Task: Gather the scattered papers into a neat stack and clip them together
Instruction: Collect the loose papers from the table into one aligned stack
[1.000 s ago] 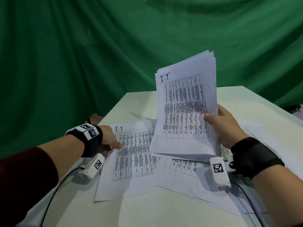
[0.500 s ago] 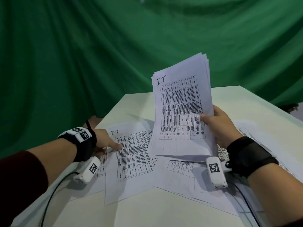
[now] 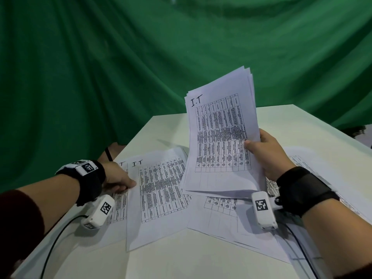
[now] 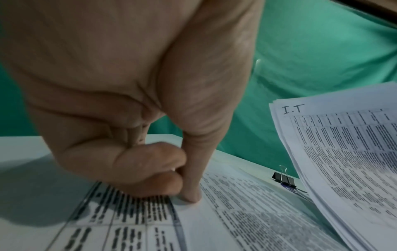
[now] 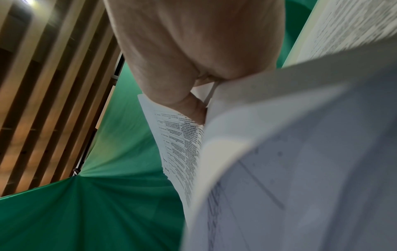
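Observation:
My right hand (image 3: 254, 144) grips a stack of printed sheets (image 3: 221, 137) marked "I.T", held upright above the white table (image 3: 181, 262); the right wrist view shows its thumb (image 5: 199, 108) against the stack (image 5: 300, 152). My left hand (image 3: 130, 183) sits low at the left edge of a loose sheet (image 3: 159, 198). In the left wrist view its thumb tip (image 4: 191, 195) presses on that sheet (image 4: 247, 217), its fingers curled at the edge. A black binder clip (image 4: 284, 178) lies on the table beyond, hidden in the head view.
Another printed sheet (image 3: 118, 208) lies under my left hand, and more sheets (image 3: 217, 218) spread below the held stack and off to the right (image 3: 322, 170). A green cloth backdrop (image 3: 141, 77) hangs behind the table. Cables run from both wrist cameras.
My left hand has dragged the loose sheet to the right and turned it straighter, uncovering another sheet beneath it. The stack in my right hand has shifted slightly left.

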`<state>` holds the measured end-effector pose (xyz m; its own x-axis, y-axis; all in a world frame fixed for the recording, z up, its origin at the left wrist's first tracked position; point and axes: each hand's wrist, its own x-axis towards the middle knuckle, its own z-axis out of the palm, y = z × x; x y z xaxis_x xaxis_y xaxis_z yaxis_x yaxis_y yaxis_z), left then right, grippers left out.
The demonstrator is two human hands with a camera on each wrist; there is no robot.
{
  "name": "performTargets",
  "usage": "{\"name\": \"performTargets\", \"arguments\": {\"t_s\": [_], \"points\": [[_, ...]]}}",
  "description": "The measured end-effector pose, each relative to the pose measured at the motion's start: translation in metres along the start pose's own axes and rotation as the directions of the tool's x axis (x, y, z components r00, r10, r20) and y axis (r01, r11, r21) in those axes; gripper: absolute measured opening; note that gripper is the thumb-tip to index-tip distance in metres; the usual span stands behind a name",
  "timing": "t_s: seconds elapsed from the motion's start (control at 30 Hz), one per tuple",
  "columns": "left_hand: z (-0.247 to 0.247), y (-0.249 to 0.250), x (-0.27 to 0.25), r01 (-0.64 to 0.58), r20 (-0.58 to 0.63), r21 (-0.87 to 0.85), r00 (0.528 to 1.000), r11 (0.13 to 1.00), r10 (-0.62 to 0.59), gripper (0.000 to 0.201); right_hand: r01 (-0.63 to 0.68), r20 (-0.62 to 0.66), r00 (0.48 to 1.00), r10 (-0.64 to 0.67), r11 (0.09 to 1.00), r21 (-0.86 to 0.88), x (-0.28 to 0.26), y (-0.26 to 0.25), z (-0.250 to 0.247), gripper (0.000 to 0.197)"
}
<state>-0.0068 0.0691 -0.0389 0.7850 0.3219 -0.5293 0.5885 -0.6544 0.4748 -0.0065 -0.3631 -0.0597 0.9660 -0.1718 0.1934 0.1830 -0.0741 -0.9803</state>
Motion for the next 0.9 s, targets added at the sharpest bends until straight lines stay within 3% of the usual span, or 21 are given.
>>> {"name": "performTargets", "arguments": {"t_s": [0.07, 0.17, 0.23, 0.47, 0.7, 0.8, 0.9], "points": [[-0.002, -0.003, -0.001, 0.017, -0.015, 0.002, 1.000, 1.000, -0.016, 0.031, -0.003, 0.002, 1.000, 0.003, 1.000, 0.000, 0.001, 0.000, 0.000, 0.025], [0.003, 0.000, -0.005, 0.025, -0.041, 0.063, 0.999, 0.998, -0.022, 0.060, -0.008, -0.005, 1.000, 0.008, 1.000, -0.004, 0.001, 0.000, 0.000, 0.025], [0.008, 0.004, -0.009, -0.015, -0.084, 0.145, 0.996, 0.989, 0.028, 0.064, -0.012, -0.007, 1.000, 0.012, 1.000, -0.003, 0.000, 0.000, 0.000, 0.025], [0.015, 0.008, -0.004, -0.060, -0.223, 0.200, 0.969, 0.978, 0.105, 0.045, -0.036, 0.003, 0.999, 0.036, 0.999, 0.006, -0.002, -0.002, 0.001, 0.029], [0.018, 0.011, 0.001, -0.077, -0.240, 0.337, 0.957, 0.938, 0.165, 0.038, -0.039, -0.010, 0.999, 0.039, 0.999, 0.005, 0.000, 0.000, 0.003, 0.029], [0.027, 0.019, -0.008, -0.114, -0.233, 0.464, 0.941, 0.878, 0.245, 0.025, -0.041, -0.007, 0.999, 0.041, 0.999, 0.009, 0.000, 0.000, 0.003, 0.031], [0.030, 0.023, -0.002, -0.128, -0.233, 0.470, 0.936, 0.873, 0.262, 0.013, -0.036, -0.004, 0.999, 0.036, 0.999, 0.006, -0.001, -0.001, 0.003, 0.031]]}}
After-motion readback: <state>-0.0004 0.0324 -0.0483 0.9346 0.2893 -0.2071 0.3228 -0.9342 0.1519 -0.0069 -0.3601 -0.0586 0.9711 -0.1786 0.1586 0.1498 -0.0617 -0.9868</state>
